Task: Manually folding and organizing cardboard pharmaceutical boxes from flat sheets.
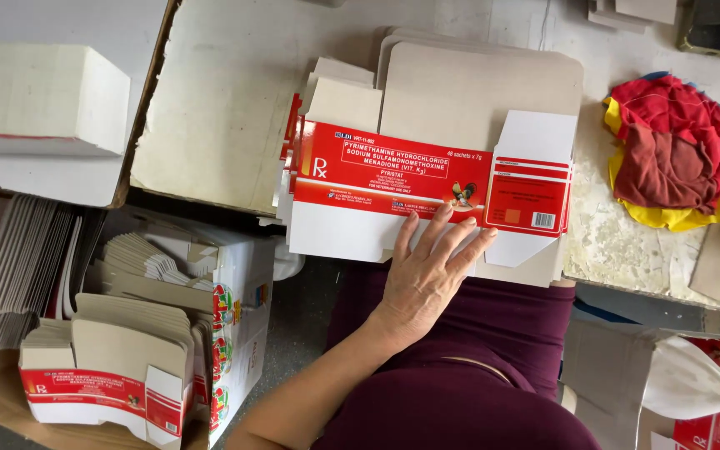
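Flattened carton blanks (393, 179), printed red and white, are shown stacked on a pale work surface (218, 100), with the person's left hand (427, 271) laid palm-down on the near edge of the top blank; the fingers (447, 229) are spread and pressing rather than gripping, and nothing is clasped. The right hand is not seen in this view. Beyond the fingertips the stack is fanned slightly, so that grey cardboard backs (468, 83) are exposed past the printed face. Because the near edge of the stack overhangs the work surface above the lap, a slide toward the person is judged possible if the pressure is eased or applied unevenly. The side flap (535, 133) to the right of the hand stands free and could be creased or caught if the top blank is dragged sideways. A bundle of red and yellow cloth (668, 154) lies well to the right of the hand, clear of the flap. To the left of the forearm, more blanks (110, 367) are packed upright in an open box (239, 333), near enough to be knocked by the elbow.
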